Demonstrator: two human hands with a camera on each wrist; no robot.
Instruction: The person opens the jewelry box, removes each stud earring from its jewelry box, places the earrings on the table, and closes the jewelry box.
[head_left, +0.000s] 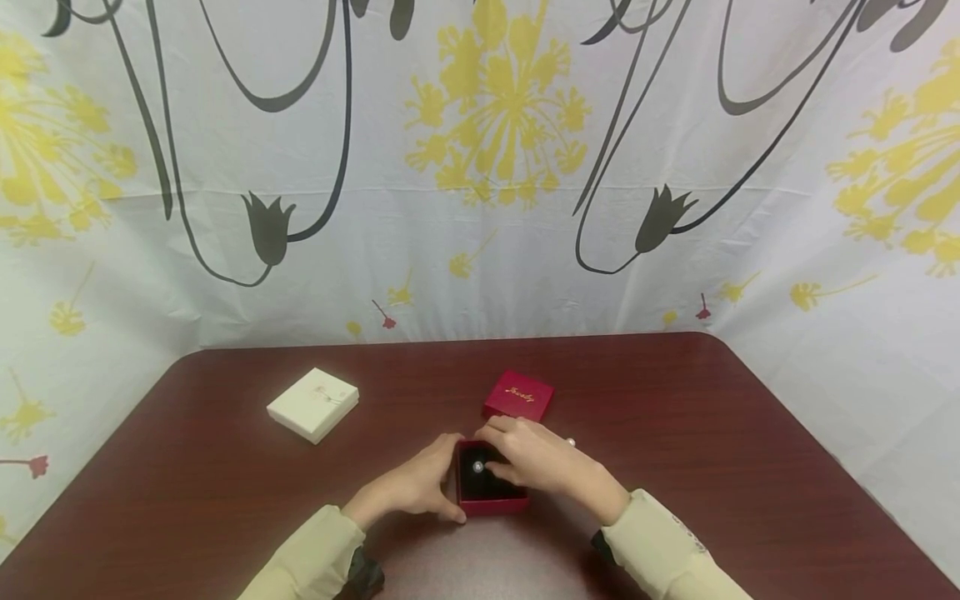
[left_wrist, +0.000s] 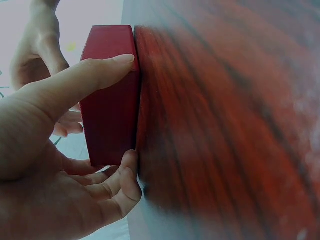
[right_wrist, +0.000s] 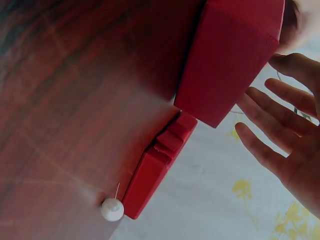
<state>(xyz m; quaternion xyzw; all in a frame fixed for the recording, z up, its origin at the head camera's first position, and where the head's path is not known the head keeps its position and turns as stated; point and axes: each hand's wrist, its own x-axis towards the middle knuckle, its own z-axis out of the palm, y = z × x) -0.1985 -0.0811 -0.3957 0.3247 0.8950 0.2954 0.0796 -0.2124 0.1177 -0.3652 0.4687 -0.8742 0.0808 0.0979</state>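
One lidless red jewelry box (head_left: 493,507) sits on the surface (head_left: 187,467), held by the left hand (head_left: 420,481) between thumb and fingers; the right hand (head_left: 538,454) hangs over its black lining (head_left: 489,488), grip spread, near a small sparkling stone (head_left: 477,467).

Red box (right_wrist: 232,57): cut off by the right wrist view's top edge
Black insert (head_left: 487,487): partly hidden under the right fingers (head_left: 504,472)
Red lid (head_left: 519,393): near edge partly hidden too
White box (head_left: 313,404): print too small to read
Counter (head_left: 187,467): cut off at the head view's bottom
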